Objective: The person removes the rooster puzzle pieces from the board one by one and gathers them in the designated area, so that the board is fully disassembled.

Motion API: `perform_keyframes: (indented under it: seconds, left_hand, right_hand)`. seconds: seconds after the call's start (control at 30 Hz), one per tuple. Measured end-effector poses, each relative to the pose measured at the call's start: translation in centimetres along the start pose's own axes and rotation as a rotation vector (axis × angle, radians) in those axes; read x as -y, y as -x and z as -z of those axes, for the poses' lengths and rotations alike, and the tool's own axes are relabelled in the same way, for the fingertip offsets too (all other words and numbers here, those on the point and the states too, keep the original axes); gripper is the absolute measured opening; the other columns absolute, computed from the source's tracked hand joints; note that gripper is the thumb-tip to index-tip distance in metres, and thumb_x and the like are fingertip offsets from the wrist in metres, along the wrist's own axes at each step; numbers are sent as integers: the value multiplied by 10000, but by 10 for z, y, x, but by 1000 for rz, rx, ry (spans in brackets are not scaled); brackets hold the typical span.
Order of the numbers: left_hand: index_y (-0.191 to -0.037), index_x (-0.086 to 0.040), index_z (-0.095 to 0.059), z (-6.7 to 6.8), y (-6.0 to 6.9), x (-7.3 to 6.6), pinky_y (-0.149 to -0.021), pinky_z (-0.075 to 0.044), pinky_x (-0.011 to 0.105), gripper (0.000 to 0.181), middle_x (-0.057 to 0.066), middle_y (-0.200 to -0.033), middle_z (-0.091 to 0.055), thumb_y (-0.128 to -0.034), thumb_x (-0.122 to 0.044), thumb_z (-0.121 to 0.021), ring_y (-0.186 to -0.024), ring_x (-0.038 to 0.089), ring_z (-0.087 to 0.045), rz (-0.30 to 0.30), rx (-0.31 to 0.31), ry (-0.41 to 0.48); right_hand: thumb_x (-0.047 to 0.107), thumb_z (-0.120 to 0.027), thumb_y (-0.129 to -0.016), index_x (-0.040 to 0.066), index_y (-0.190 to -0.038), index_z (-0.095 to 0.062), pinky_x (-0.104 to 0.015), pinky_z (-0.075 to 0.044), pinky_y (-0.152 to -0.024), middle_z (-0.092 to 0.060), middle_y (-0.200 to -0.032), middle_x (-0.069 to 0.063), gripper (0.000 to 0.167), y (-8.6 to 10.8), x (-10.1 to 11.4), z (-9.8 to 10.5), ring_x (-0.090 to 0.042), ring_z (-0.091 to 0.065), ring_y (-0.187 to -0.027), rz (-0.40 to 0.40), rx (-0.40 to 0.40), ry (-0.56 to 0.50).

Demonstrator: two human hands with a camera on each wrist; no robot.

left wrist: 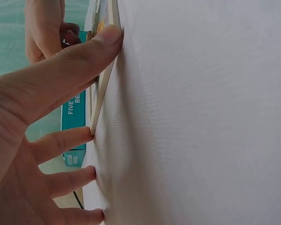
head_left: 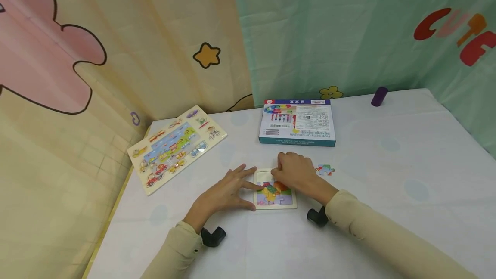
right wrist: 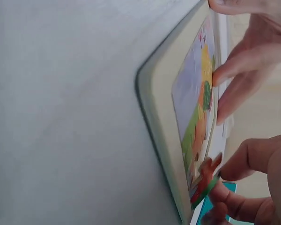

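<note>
A small jigsaw puzzle (head_left: 280, 199) with a picture of a yellow bird lies in a pale wooden tray (head_left: 276, 207). My left hand (head_left: 228, 189) has its fingers spread over the tray's left side. In the left wrist view the thumb (left wrist: 107, 36) presses the tray's edge. My right hand (head_left: 296, 173) is over the tray's far right part. In the right wrist view its thumb and fingers pinch a red and green puzzle piece (right wrist: 205, 187), tilted at the tray's edge. Another loose puzzle piece (head_left: 325, 169) lies just right of that hand.
A wooden picture board with vehicles (head_left: 176, 150) lies at the left. Behind the tray is a flat box (head_left: 297, 124) of beaded toys. A dark purple cylinder (head_left: 379, 97) stands near the table's back edge, against the curtain (head_left: 310, 33).
</note>
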State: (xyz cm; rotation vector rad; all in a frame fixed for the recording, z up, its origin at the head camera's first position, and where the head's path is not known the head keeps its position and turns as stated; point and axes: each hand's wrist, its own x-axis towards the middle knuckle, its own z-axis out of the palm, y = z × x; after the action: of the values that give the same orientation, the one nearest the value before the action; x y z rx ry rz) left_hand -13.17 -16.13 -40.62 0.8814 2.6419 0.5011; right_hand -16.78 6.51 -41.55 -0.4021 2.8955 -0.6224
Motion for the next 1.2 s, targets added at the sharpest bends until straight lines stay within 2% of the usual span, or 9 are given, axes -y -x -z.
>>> perform_keyframes:
  seconds: [0.17,0.4,0.53,0.77,0.97,1.2]
  left_hand:
    - [-1243,-252,-705,0,0,1,-1114,-174,672,565,74,-1557,-371,-722,-416,-851,-1474,372,-184,2,1,11]
    - [-1249,-252,-701,0,-1,1,-1132,-147,653,569,66,-1566,-356,-723,-409,-853,-1481,361,-163,15,6,30]
    - [-1254,-252,-698,0,-1,1,-1139,-134,647,568,66,-1567,-353,-727,-397,-855,-1482,359,-159,17,9,45]
    - [-1254,-248,-698,0,0,1,-1136,-140,650,570,72,-1567,-353,-726,-391,-858,-1480,364,-163,16,8,39]
    - [-1243,-241,-705,-1,1,2,-1123,-153,666,572,84,-1560,-363,-713,-384,-867,-1472,382,-178,11,11,25]
    - [-1242,-242,-705,-2,1,2,-1138,-134,647,565,76,-1565,-357,-717,-379,-863,-1479,369,-165,5,-7,47]
  right_hand:
    - [247,-689,-825,141,-776,-612,-282,-423,-554,-534,-841,-24,140,0,-9,4,-172,-509,-679,78,11,-130]
    - [198,-662,-883,144,-877,-651,-267,-419,-550,-580,-693,33,56,6,-21,9,-136,-524,-623,121,45,-279]
    - [203,-680,-897,118,-913,-673,-267,-457,-598,-620,-726,40,87,12,-29,13,-136,-546,-660,113,70,-346]
    - [88,-703,-853,72,-923,-730,-287,-461,-628,-668,-792,23,77,17,-46,24,-161,-538,-713,158,117,-427]
    - [121,-717,-886,69,-978,-771,-310,-488,-665,-729,-934,-13,118,23,-66,32,-184,-572,-762,122,133,-521]
    - [133,-699,-896,72,-1002,-778,-303,-499,-655,-734,-958,-23,145,32,-99,49,-198,-590,-788,3,77,-487]
